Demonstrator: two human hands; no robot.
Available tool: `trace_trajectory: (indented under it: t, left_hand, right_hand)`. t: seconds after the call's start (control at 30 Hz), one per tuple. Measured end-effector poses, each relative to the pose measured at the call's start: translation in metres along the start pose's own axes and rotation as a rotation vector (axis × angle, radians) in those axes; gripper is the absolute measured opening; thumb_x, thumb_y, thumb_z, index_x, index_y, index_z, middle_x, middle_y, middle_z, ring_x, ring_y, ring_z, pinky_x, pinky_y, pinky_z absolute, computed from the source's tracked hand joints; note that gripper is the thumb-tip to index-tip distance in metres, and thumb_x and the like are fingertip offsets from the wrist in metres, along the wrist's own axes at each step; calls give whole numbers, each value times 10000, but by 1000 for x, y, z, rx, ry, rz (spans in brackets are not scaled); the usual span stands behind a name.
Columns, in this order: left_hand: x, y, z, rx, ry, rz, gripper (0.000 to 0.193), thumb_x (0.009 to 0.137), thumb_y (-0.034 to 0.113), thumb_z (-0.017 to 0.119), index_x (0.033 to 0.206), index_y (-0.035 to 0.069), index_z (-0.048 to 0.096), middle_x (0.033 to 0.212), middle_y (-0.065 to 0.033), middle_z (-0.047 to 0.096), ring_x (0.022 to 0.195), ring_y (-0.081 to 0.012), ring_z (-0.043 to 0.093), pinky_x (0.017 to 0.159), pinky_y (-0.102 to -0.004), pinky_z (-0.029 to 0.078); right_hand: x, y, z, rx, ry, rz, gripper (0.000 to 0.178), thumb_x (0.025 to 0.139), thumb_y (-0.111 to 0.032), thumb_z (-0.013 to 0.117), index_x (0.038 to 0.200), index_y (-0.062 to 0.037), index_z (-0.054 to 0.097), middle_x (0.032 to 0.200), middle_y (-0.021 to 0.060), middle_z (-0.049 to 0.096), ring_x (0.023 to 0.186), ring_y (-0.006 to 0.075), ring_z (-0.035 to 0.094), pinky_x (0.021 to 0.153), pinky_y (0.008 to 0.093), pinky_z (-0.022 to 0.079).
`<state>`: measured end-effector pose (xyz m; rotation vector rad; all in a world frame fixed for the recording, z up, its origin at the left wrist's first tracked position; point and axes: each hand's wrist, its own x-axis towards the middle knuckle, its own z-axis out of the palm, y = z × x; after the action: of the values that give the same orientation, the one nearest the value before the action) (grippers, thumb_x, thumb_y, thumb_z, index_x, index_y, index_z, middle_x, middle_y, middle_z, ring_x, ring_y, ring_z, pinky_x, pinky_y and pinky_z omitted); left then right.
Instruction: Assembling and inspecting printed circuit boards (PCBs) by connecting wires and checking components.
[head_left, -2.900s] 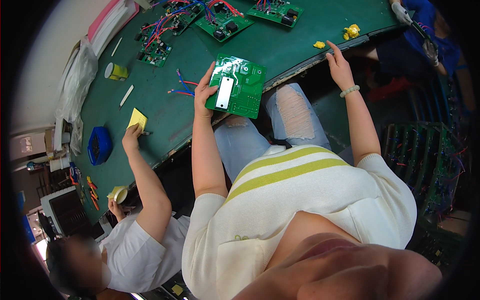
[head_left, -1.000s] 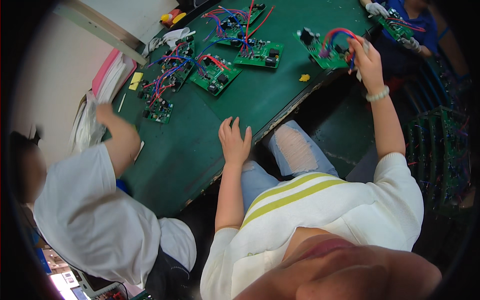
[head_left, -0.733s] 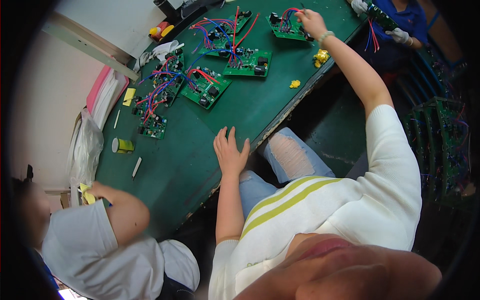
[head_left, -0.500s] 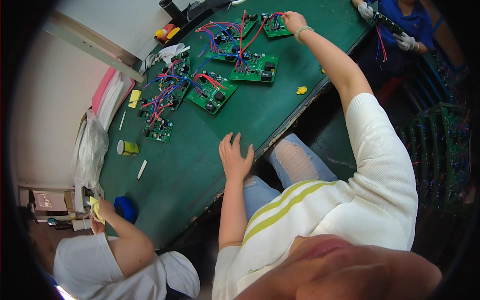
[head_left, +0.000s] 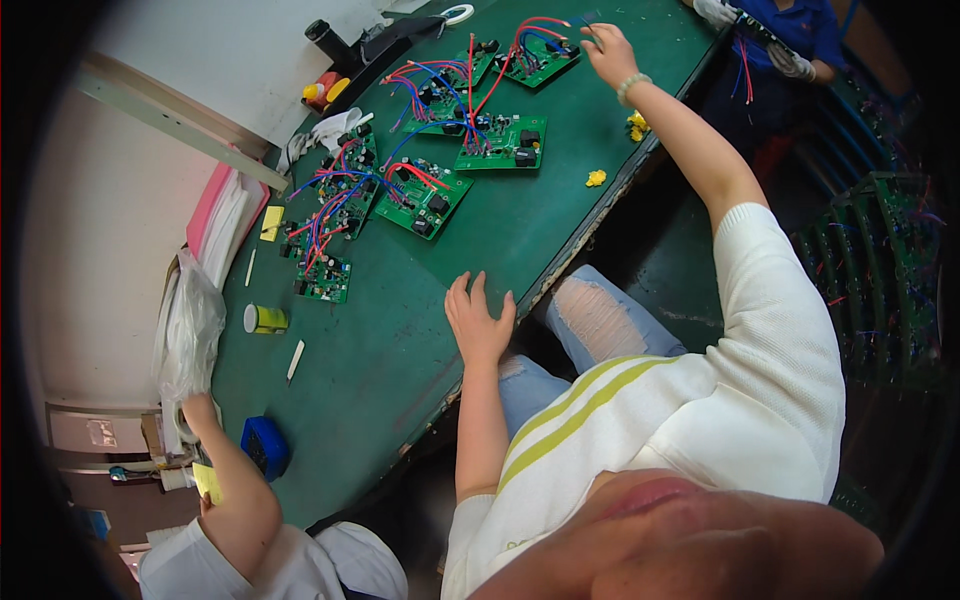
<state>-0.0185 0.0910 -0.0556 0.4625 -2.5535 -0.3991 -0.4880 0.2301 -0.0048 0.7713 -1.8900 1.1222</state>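
Note:
My left hand (head_left: 478,318) rests on the green table near its front edge, fingers spread and holding nothing. My right hand (head_left: 612,58) reaches to the far side, its fingers curled together beside a green circuit board (head_left: 538,64) with red and blue wires. Whatever is between those fingertips is too small to make out; a small dark blur shows just above them. Closer in lies another circuit board (head_left: 515,143) with black blocks. Left of it is a circuit board (head_left: 425,202) with red wire loops.
Several wired boards (head_left: 340,200) crowd the left. A yellow-green jar (head_left: 265,319), a white stick (head_left: 296,360) and a blue object (head_left: 264,446) lie nearer a co-worker's arm (head_left: 230,455). Yellow bits (head_left: 596,178) sit by the edge. A gloved co-worker (head_left: 790,62) holds a board.
My right hand has come off the far board's red wires and moved slightly right. That board sits a little further left. The co-worker at left has reached toward the plastic bag.

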Motion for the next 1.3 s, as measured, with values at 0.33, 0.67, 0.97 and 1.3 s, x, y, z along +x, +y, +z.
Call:
trace_trajectory:
  t: [0.33,0.67,0.97,1.3]
  left_hand:
    - [-3,1,1,72,-41,29,571,804,355,630,1229,-4,503,1294,-214,432,1252,-359,373,1085,-483,251]
    - [-8,-3,1,55,21,30,539,796,340,641,1209,12,527,1302,-190,456,1255,-340,393,1080,-481,266]
    - [-13,-1,-1,2,45,7,534,792,338,631,1203,11,534,1298,-202,458,1265,-340,386,1085,-487,253]
    - [-14,-2,1,8,49,11,551,773,336,647,1198,4,533,1284,-212,460,1265,-341,381,1085,-497,255]
  right_hand:
    - [-106,-101,-124,540,-467,579,273,985,-257,466,1024,-38,625,728,47,593,610,94,512,583,234,421]
    - [-135,-247,-49,1233,-720,635,379,955,-318,527,641,-116,462,530,-56,377,465,28,334,433,214,262]
    - [-174,-253,-15,1267,-651,994,449,937,-292,552,575,-149,327,466,-51,269,349,61,247,344,252,157]
    - [-178,-249,-13,1257,-667,911,437,937,-289,557,579,-147,352,470,-56,298,368,48,253,349,239,172]
